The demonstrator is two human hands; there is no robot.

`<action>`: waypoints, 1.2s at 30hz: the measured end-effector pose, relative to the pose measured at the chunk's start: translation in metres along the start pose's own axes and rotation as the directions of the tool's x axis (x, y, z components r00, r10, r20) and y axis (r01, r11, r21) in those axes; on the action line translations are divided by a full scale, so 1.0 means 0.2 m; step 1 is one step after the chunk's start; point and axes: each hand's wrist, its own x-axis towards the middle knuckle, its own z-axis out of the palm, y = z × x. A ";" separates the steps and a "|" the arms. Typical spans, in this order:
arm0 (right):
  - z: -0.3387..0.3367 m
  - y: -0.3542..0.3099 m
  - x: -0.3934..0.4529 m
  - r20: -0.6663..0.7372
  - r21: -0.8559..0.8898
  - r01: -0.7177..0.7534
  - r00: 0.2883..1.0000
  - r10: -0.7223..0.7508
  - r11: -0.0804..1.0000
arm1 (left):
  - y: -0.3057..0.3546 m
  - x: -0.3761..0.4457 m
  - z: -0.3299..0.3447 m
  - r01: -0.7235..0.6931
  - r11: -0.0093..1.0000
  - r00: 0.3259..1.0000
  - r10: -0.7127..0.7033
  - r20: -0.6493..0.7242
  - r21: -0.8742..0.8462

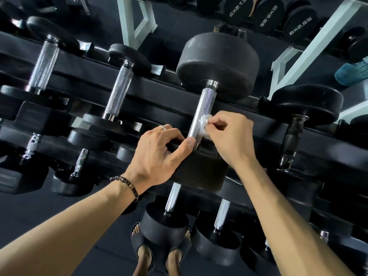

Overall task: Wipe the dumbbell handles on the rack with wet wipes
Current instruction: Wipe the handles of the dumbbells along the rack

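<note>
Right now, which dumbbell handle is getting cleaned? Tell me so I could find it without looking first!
Find the long black rack running across the picture. Among the dumbbells on it, look at the one with the biggest round black weight, near the middle. Its silver handle is the only one with hands on it: the right hand presses a crumpled white wipe against it, and the left hand touches its near end.

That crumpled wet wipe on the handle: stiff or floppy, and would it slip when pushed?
Likely floppy: the wet wipe is bunched into soft folds where the right hand pinches it. Probably very light, since fingertips alone hold it. It should drag rather than slide on the knurled handle.
</note>
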 end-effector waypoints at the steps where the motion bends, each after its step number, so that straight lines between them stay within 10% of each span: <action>1: 0.00 0.01 0.02 -0.004 0.014 0.003 1.000 -0.003 1.000 | 0.00 0.00 0.00 0.002 1.000 1.000 -0.002 0.000 0.000; 6: 0.04 -0.02 0.22 -0.283 0.076 -0.001 0.959 0.022 0.997 | 0.01 0.00 0.00 0.009 1.000 1.000 -0.009 0.003 0.009; 11: 0.02 -0.04 0.03 -0.119 0.140 -0.076 0.989 0.093 0.987 | 0.00 0.00 0.00 0.011 1.000 1.000 -0.011 0.007 0.004; 15: 0.03 0.00 0.24 -0.282 0.191 -0.103 0.947 0.155 0.976 | 0.00 0.00 0.00 0.015 1.000 1.000 -0.015 0.007 0.015; 21: 0.04 0.03 0.06 0.018 0.331 -0.287 0.954 0.299 0.899 | 0.00 0.00 0.00 -0.001 1.000 1.000 0.001 0.009 0.006; 26: 0.02 0.06 0.30 -0.073 0.351 -0.332 0.922 0.379 0.876 | 0.00 0.00 0.00 0.008 1.000 1.000 -0.008 0.010 0.025; 32: 0.04 0.06 -0.01 0.243 0.075 -0.352 0.914 0.325 0.933 | 0.00 0.00 0.00 0.014 1.000 1.000 -0.014 0.006 0.013; 36: 0.05 0.08 0.14 0.143 0.347 -0.441 0.897 0.418 0.828 | 0.01 0.01 0.00 0.014 1.000 1.000 -0.014 0.008 0.022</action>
